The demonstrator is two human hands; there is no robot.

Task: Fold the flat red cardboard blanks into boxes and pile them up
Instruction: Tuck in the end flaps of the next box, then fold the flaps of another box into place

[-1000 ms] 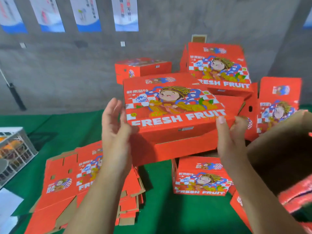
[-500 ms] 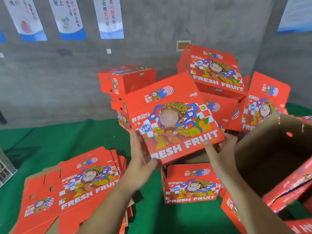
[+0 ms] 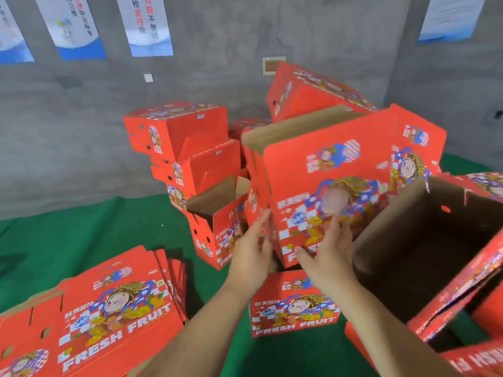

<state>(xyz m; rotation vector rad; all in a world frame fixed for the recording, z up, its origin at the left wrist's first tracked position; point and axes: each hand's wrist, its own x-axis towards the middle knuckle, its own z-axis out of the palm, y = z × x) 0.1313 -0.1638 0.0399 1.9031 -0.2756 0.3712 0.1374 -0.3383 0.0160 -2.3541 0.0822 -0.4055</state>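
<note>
A folded red box (image 3: pixel 326 170) with the printed cartoon face toward me tilts up on its edge among the pile, its brown open side facing up and back. My left hand (image 3: pixel 251 248) touches its lower left corner with straight fingers. My right hand (image 3: pixel 326 251) lies flat against its printed front, fingers straight. A stack of flat red blanks (image 3: pixel 109 308) lies on the green floor at lower left. Folded boxes (image 3: pixel 179 148) are piled behind, and another (image 3: pixel 294 308) sits on the floor under my hands.
A large open box (image 3: pixel 424 240) with a brown inside stands at right, close to my right arm. An open-topped box (image 3: pixel 217 227) leans left of centre. A grey wall with posters (image 3: pixel 147 25) stands behind. Green mat (image 3: pixel 81 227) covers the floor.
The box has tipped from lying face-up to standing nearly upright, further into the pile. Both hands slid from its sides to its lower front. The view has turned right.
</note>
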